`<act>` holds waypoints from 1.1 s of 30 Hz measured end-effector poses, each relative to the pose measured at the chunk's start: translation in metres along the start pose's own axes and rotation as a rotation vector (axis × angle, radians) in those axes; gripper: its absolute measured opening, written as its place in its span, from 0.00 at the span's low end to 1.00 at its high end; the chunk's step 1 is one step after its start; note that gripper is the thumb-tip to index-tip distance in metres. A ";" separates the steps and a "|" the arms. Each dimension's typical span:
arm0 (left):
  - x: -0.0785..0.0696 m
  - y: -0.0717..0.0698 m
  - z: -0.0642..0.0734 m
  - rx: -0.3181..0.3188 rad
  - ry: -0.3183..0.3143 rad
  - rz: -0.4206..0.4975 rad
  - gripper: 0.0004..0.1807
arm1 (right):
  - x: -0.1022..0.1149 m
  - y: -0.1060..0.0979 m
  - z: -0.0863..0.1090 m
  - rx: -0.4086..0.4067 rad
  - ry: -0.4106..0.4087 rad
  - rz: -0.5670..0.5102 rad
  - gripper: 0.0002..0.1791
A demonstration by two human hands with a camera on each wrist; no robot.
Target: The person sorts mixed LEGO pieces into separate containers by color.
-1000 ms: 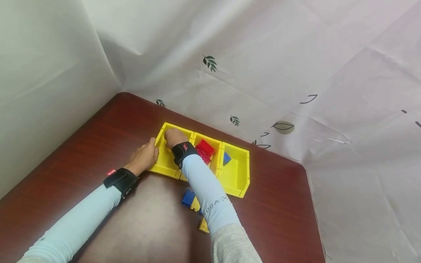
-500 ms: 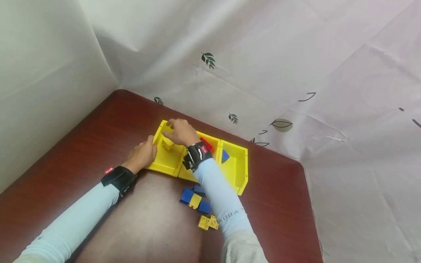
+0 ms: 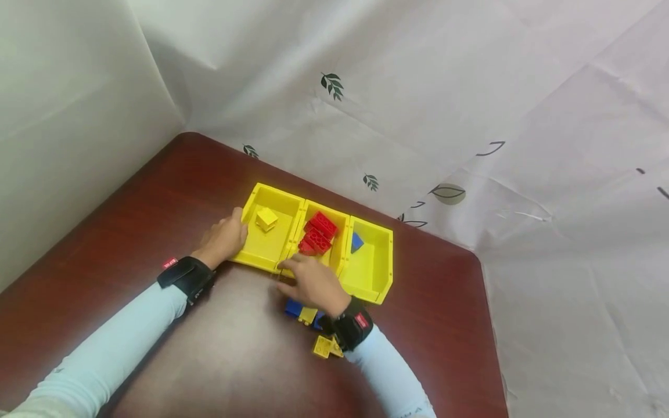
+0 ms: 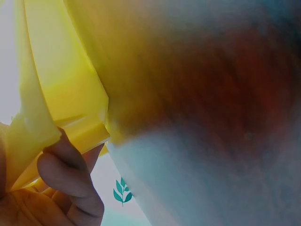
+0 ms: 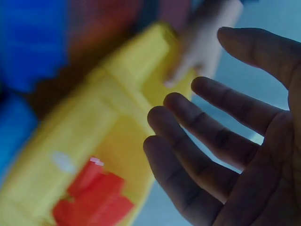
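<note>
Three-part yellow tray (image 3: 380, 261), on the table (image 3: 157, 191), each compartment begun: yellow block (image 3: 266, 219), possibly stacked, left; red blocks (image 3: 322, 225), middle; one blue piece (image 3: 357, 242), right. Outstanding — loose blue blocks (image 3: 293, 308) and loose yellow blocks (image 3: 322, 346) on the near side of the tray, partly hidden by the right hand (image 3: 315, 283); no loose red visible. Work judged partway: red seemingly done, blue and yellow mostly left. Left hand (image 3: 222, 239): clamped on the tray's left wall. Right hand: fingers apart, holding nothing. Beyond — pale sheeting (image 3: 418, 116), leaf-printed.
</note>
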State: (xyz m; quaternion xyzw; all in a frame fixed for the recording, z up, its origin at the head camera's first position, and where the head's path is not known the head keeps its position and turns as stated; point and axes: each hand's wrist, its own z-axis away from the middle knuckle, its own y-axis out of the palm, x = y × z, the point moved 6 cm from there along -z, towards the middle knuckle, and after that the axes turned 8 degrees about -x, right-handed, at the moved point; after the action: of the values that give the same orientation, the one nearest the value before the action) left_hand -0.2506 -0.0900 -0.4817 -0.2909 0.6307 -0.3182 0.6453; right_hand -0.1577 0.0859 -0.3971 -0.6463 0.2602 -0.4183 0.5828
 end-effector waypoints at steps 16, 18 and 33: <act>-0.001 0.000 -0.003 0.023 -0.003 0.007 0.21 | -0.023 0.051 0.040 0.005 0.075 -0.013 0.24; 0.000 0.001 -0.002 0.023 -0.009 0.007 0.21 | -0.024 0.054 0.041 0.001 0.075 -0.028 0.24; -0.002 -0.001 -0.001 0.032 -0.028 0.005 0.23 | -0.022 0.052 0.044 -0.048 0.035 -0.056 0.22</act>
State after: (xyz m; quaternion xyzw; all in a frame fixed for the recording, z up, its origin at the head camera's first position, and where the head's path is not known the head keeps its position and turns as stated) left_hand -0.2515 -0.0893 -0.4797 -0.2835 0.6169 -0.3226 0.6596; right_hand -0.1240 0.1176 -0.4513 -0.6596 0.2620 -0.4392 0.5507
